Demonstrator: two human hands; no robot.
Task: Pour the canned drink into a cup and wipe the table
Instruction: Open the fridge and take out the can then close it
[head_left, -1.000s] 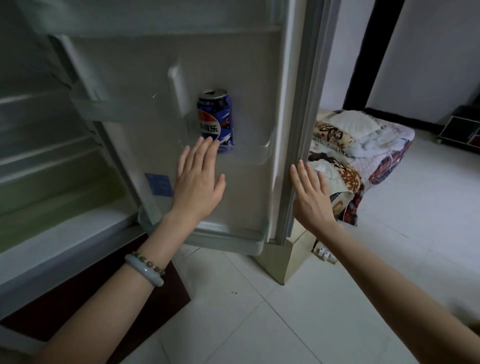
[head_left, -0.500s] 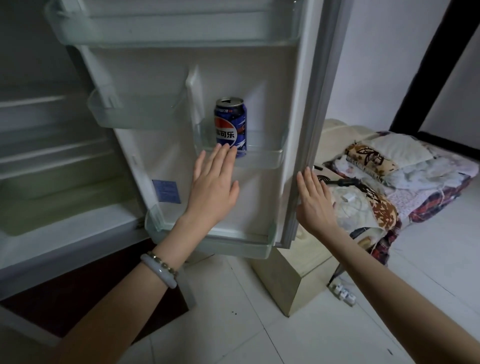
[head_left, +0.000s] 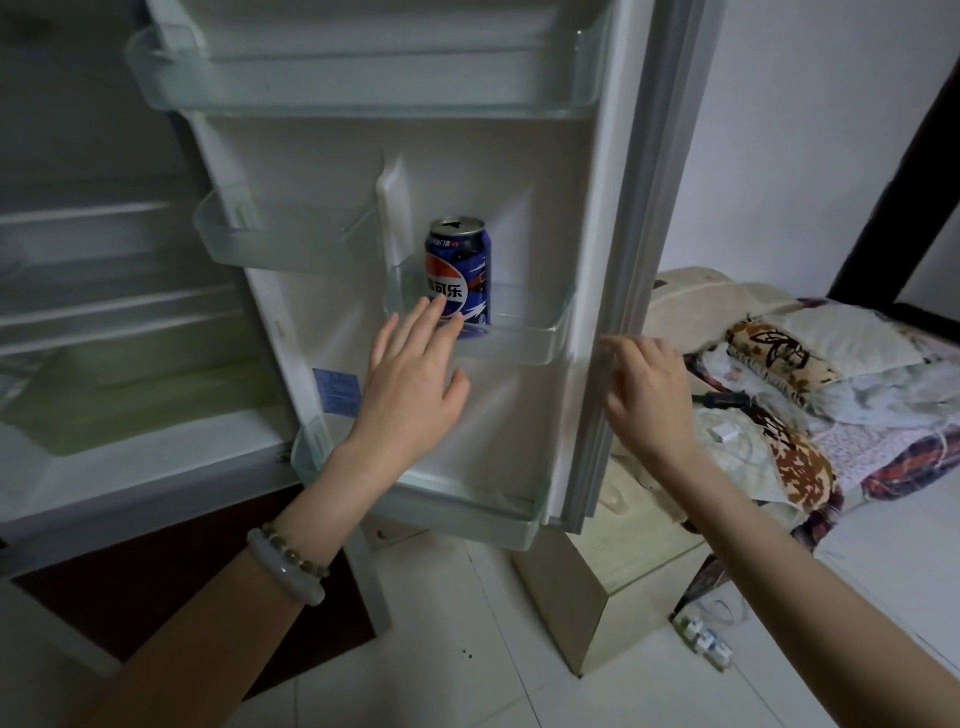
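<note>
fridge door (head_left: 524, 171) shelf holds can (head_left: 459, 275); left hand (head_left: 415, 384) near.

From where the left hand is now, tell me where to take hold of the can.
Grip the can round its bare upper body, coming from the front, above the bin's clear lip. It stands upright, with the lip screening its base. The left hand is open just below it.

Both my forearms are bare, with no sleeves showing at all. My left hand (head_left: 410, 384) wears no rings that I can see. On my left wrist sit two bracelets side by side: a smooth, pale, milky bangle (head_left: 285, 571) and, just beside it toward the hand, a string of small round greenish-brown beads (head_left: 298, 550). My right hand (head_left: 649, 395) and wrist are plain, nothing worn.
</note>
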